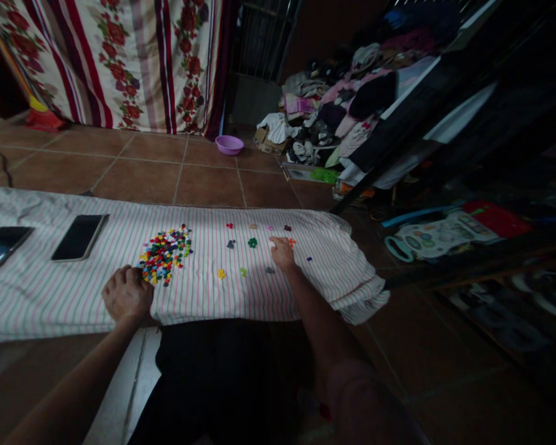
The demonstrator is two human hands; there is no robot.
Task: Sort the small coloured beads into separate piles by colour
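A pile of small multicoloured plastic pieces (pixel 162 256) lies on a striped cloth (pixel 194 303). My left hand (pixel 127 293) rests on the cloth at the pile's near left edge, fingers curled under; anything inside them is hidden. Further right, my right hand (pixel 283 253) reaches down among small one-colour groups, its fingers drawn together at the cloth. What its fingertips hold is too small to make out. Around it sit a green group (pixel 252 242), orange pieces (pixel 292 241), pink pieces (pixel 269 227) and grey pieces (pixel 269 270). Yellow pieces (pixel 221 273) lie nearer the pile.
Two phones, one dark-screened (pixel 78 237) and one at the edge (pixel 2 247), lie on the cloth's left. Beyond, a purple basin (pixel 230 145) stands on the tiled floor near heaped clothes (pixel 333 105). A floral curtain (pixel 134 62) hangs behind.
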